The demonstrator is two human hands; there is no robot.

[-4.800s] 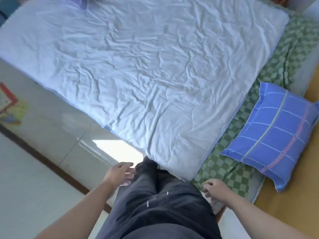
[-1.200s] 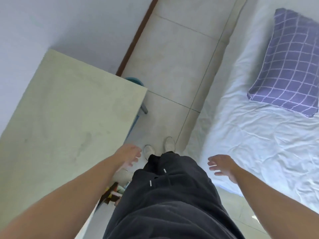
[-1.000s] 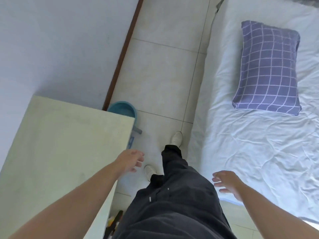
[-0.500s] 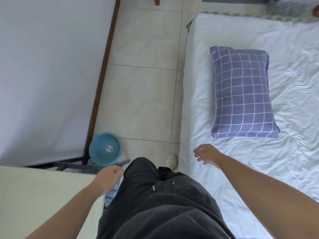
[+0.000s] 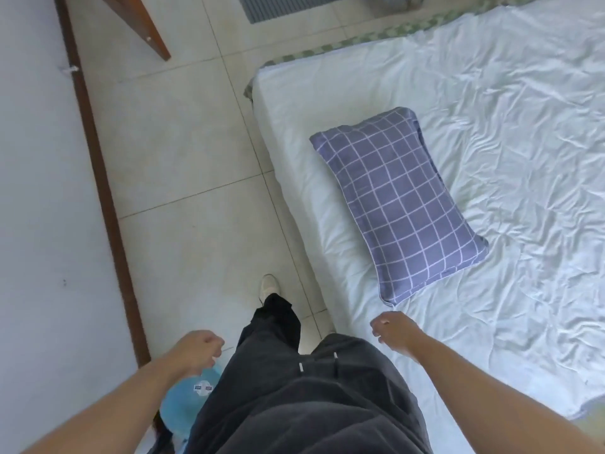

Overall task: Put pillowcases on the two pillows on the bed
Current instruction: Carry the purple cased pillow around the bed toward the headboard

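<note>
A purple pillow [image 5: 397, 204] with a white grid pattern lies on the white bed sheet [image 5: 510, 132], near the bed's left edge. My right hand [image 5: 391, 330] hovers over the sheet just below the pillow's near corner, fingers loosely curled, holding nothing. My left hand [image 5: 198, 350] hangs beside my left leg over the floor, fingers loosely curled and empty. No loose pillowcase is in view, and only this one pillow is visible.
A tiled floor strip [image 5: 196, 178] runs between the white wall [image 5: 42, 224] with its brown skirting and the bed. A blue basin [image 5: 188, 401] sits on the floor under my left arm. A wooden piece [image 5: 144, 24] leans at the top left.
I have walked along the bed toward the purple pillow, and the view has turned. The pale table is out of view. My right hand now sits closer to the pillow's near corner.
</note>
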